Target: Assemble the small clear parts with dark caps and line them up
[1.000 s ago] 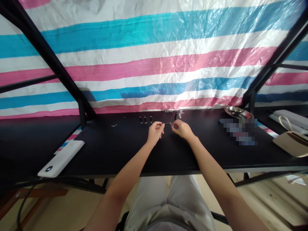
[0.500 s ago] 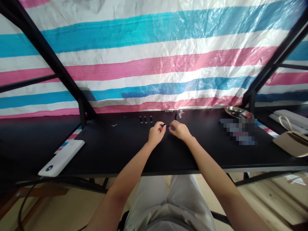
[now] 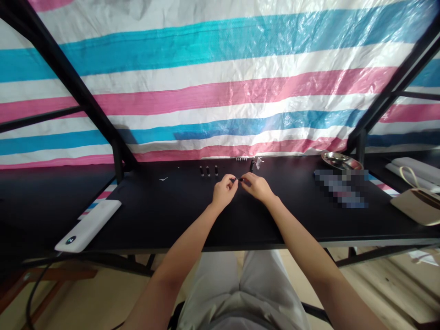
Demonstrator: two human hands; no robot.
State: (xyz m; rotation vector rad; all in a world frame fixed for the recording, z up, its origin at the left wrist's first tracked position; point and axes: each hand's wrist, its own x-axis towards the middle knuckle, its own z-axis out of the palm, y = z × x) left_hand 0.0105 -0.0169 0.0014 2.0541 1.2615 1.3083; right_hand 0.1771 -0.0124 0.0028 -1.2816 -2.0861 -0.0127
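My left hand [image 3: 224, 191] and my right hand [image 3: 255, 187] meet over the middle of the black table [image 3: 172, 215]. Both are pinched, fingertips almost touching, on a small dark part [image 3: 238, 179] held between them. I cannot make out what the part is. Just behind my hands three small dark cylinders [image 3: 208, 171] stand upright in a row. Farther back right lie a short row of tiny metal pieces [image 3: 241, 159] and a small clear and dark item [image 3: 256, 162].
A white power bank [image 3: 90, 225] lies at the table's left edge. A metal dish [image 3: 340, 160] sits at the right rear beside a blurred patch. A beige bag [image 3: 417, 204] rests at far right. Black frame posts rise on both sides, with a striped tarp behind.
My hands have drawn closer together, and the thin part that spanned the gap between them is now almost hidden by my fingertips.
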